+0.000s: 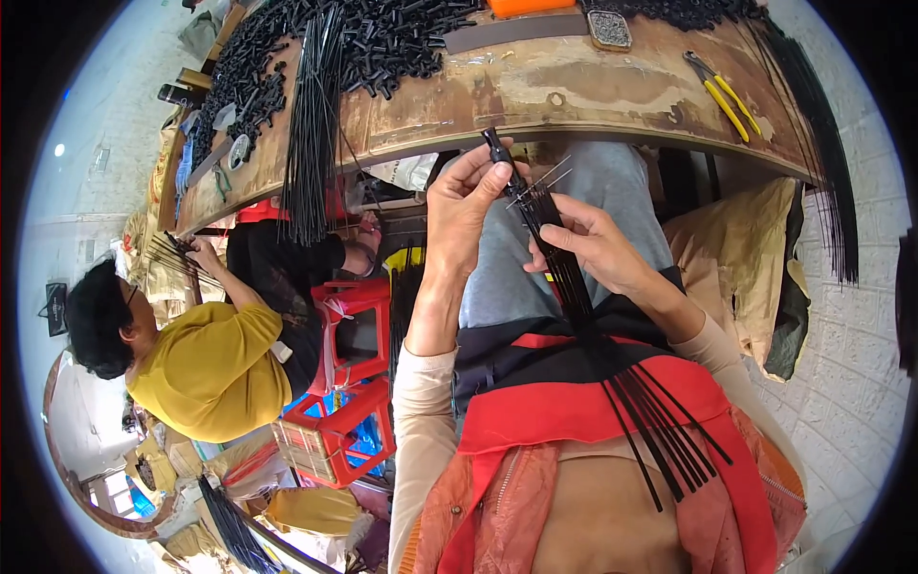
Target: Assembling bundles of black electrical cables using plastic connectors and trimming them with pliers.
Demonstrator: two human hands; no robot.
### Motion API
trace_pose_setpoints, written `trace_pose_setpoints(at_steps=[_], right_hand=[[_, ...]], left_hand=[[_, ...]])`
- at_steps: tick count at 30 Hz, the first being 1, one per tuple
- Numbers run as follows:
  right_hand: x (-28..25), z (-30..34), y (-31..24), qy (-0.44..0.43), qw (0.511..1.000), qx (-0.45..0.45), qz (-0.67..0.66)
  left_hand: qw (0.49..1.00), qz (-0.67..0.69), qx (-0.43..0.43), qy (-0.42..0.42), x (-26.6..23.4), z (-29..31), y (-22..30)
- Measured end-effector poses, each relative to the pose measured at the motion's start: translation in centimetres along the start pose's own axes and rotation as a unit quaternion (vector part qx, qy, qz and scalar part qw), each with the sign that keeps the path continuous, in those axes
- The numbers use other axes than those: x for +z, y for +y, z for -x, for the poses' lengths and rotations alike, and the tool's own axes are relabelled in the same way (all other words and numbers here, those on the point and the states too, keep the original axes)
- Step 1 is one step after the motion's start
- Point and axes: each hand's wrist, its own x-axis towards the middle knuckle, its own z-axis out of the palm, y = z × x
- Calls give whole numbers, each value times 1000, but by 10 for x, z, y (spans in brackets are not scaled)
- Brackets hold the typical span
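Observation:
Over my lap I hold a bundle of long, thin black rods (585, 320), which look like umbrella ribs. At their upper end is a dark tubular plastic fitting (496, 148). My left hand (464, 206) is closed around this fitting, thumb and fingers pinching it. My right hand (593, 244) grips the rods a little lower, its thumb lying across them. Two or three thin pale rods (547, 180) stick out sideways between my hands. The lower rod ends fan out over my red apron (535, 421).
Ahead is a wooden bench (411, 120) with a heap of black plastic fittings (382, 43), a rod bundle (314, 124) overhanging its edge, yellow-handled pliers (724, 96) and a tin of small metal parts (609, 31). A co-worker in yellow (206, 373) sits left, by red stools (339, 430).

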Motion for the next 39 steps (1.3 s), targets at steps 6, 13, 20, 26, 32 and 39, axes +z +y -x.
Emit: trace_pose_setpoints(at_steps=[6, 13, 20, 26, 32, 39], right_hand=[[0, 0, 2, 6, 1000, -4, -10], [1, -1, -1, 18, 1000, 4, 8], [2, -4, 2, 17, 1000, -5, -2], [3, -4, 2, 30, 1000, -2, -4], [4, -2, 0, 18, 1000, -7, -1], [-12, -10, 9, -52, 996, 13, -65]], left_hand=[[999, 33, -15, -13, 4, 5, 0], [998, -21, 7, 57, 12, 14, 10], [996, -84, 27, 30, 10, 35, 10], [991, -86, 34, 92, 18, 34, 11], [995, -43, 41, 83, 8, 30, 3], [986, 157, -36, -35, -9, 15, -10]])
